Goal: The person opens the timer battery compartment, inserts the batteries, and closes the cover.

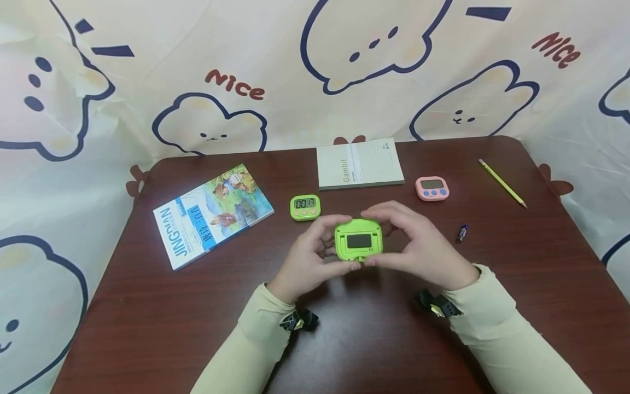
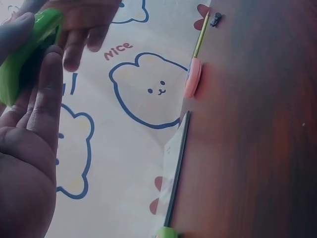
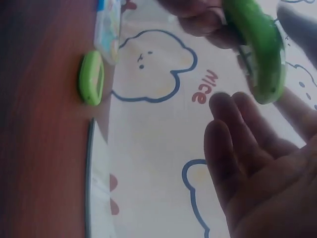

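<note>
Both hands hold a bright green timer (image 1: 358,239) above the middle of the table, with a dark rectangular panel toward the head camera. My left hand (image 1: 315,257) pinches its left side, thumb at the lower edge and a finger at the upper edge. On the other side, my right hand (image 1: 418,243) has thumb and index finger at the right corners. Its remaining fingers (image 3: 223,148) extend away from the timer in the right wrist view. Just beyond the left hand lies a second green timer (image 1: 305,208), with digits on its display.
A colourful book (image 1: 214,216) lies at the left, and a Gambit notebook (image 1: 361,167) at the back edge. Right of that are a pink timer (image 1: 432,189) and a yellow-green pencil (image 1: 502,183). A small battery (image 1: 461,233) lies beyond the right hand. Printed cloth hangs around the table.
</note>
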Motion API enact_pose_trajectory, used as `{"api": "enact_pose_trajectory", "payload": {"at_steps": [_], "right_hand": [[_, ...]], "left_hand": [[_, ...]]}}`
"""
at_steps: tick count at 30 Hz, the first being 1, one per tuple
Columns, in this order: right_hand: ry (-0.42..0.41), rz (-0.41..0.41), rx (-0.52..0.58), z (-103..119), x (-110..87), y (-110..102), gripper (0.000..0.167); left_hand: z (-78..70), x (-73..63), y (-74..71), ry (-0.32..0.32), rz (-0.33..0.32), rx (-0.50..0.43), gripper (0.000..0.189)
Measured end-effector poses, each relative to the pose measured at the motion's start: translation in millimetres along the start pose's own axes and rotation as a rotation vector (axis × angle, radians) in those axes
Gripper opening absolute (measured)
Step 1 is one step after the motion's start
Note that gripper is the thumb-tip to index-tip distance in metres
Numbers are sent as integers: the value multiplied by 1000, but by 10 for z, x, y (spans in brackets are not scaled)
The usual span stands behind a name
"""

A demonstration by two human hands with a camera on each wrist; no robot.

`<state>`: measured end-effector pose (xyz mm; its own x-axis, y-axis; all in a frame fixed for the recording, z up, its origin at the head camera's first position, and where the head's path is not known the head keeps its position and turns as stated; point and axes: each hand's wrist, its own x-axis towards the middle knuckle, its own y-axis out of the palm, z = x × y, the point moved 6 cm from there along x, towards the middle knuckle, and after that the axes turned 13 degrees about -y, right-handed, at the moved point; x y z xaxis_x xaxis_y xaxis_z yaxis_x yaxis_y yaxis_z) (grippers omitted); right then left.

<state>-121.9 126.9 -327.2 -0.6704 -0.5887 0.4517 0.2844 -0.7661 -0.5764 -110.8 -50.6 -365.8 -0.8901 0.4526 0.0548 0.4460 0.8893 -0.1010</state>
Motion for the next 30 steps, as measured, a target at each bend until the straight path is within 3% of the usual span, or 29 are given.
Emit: {"api": "enact_pose_trajectory", "payload": {"at_steps": [4,10,23,26,30], "right_hand": [[-16,-23,-41,2,-67,62,80],[-44,-76,-64,29,-104,83,76],[-96,-93,-62,35,-116,74,74],[-81,-99,-52,9,-127,72,72],[8,-115,6,-72,-158,84,67]], "left_hand": [[-7,3,-20,-5,-16,5,72],[1,-6,-20,-34,-21,19,71],[48,2,-3,-46,2,14,71],[47,9,-3,-30,4,59,73],[37,18,-15,25,-29,207,77]]}}
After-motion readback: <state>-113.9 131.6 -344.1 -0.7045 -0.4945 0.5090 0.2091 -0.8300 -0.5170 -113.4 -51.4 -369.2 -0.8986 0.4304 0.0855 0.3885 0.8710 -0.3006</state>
